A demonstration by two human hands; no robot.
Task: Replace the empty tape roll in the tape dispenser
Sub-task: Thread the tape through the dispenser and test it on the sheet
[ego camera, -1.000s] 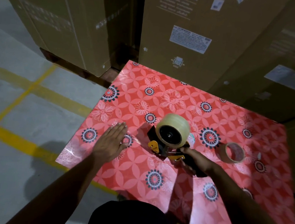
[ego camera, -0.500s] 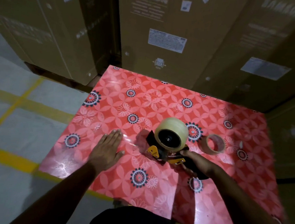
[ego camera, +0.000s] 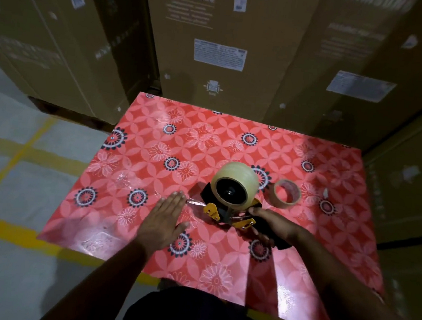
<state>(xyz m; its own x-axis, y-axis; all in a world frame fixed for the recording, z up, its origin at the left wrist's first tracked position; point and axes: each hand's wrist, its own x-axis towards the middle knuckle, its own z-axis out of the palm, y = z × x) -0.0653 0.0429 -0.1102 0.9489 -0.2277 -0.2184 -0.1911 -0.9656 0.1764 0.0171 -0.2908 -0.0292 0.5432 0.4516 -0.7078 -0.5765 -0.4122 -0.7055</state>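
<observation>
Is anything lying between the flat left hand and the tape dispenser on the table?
Nothing solid. The left hand lies flat on the tablecloth just left of the tape dispenser; only a clear strip of tape spans the gap. The right hand grips the dispenser's handle from the other side.

— glossy, smooth plastic sheeting on the table [ego camera: 155,139], catching glare. clear film sheen on the full tape roll [ego camera: 235,187].

— matt cardboard on the empty core [ego camera: 286,197] at 3 o'clock of it. yellow and black plastic on the dispenser [ego camera: 213,211], thin metal bits. matt cardboard boxes [ego camera: 213,58] at 12.
</observation>
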